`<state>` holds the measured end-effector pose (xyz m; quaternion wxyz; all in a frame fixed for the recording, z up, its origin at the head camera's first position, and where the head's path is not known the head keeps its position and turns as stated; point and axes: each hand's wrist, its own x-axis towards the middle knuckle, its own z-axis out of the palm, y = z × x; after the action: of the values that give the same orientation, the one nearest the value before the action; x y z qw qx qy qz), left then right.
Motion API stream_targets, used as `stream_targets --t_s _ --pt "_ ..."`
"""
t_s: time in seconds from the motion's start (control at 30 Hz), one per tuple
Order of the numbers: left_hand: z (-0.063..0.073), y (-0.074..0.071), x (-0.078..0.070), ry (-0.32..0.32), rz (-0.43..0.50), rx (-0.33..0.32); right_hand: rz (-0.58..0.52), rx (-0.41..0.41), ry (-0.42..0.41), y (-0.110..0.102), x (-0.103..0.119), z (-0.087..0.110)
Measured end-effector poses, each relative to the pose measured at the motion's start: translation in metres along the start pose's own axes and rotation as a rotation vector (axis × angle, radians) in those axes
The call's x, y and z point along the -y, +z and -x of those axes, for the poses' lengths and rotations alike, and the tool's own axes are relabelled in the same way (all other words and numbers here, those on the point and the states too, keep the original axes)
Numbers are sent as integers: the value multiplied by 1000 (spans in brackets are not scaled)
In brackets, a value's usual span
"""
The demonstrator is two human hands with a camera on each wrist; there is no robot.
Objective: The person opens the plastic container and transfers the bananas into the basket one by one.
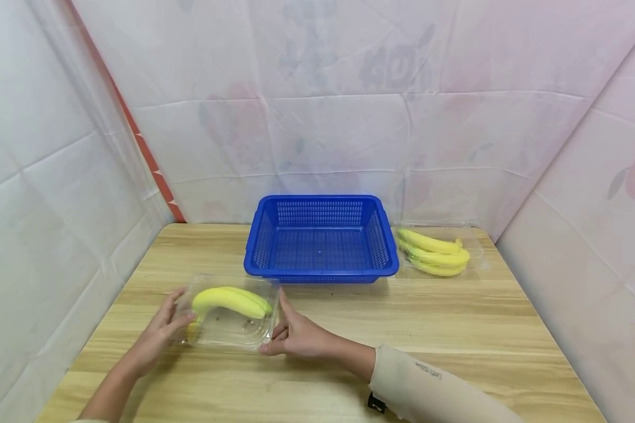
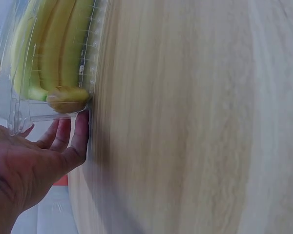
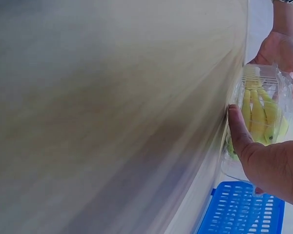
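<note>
A clear plastic clamshell box (image 1: 230,338) with yellow bananas (image 1: 230,299) inside is at the left front of the wooden table. My left hand (image 1: 156,335) grips its left end, with the thumb on top. In the left wrist view, the fingers of that left hand (image 2: 39,163) curl around the end beside the banana stems (image 2: 67,100). At the opposite end, my right hand (image 1: 304,335) holds the box between the thumb at the near corner and a finger at the far corner. The right wrist view has both hands on the box, lid down.
A blue plastic basket (image 1: 317,273) with mesh walls stands at the back middle of the table (image 1: 402,335), nothing visible inside. To its right lies another clear box with bananas (image 1: 436,258). Pale printed sheets (image 1: 338,135) enclose the table's back and sides.
</note>
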<state>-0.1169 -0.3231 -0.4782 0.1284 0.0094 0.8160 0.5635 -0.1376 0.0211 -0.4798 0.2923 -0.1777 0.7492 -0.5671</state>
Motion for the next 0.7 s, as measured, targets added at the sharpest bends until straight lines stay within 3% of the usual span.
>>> stream_targets --t_s 0.7 --pt "-4 24 -9 2 -6 -7 5 16 -32 -19 -14 15"
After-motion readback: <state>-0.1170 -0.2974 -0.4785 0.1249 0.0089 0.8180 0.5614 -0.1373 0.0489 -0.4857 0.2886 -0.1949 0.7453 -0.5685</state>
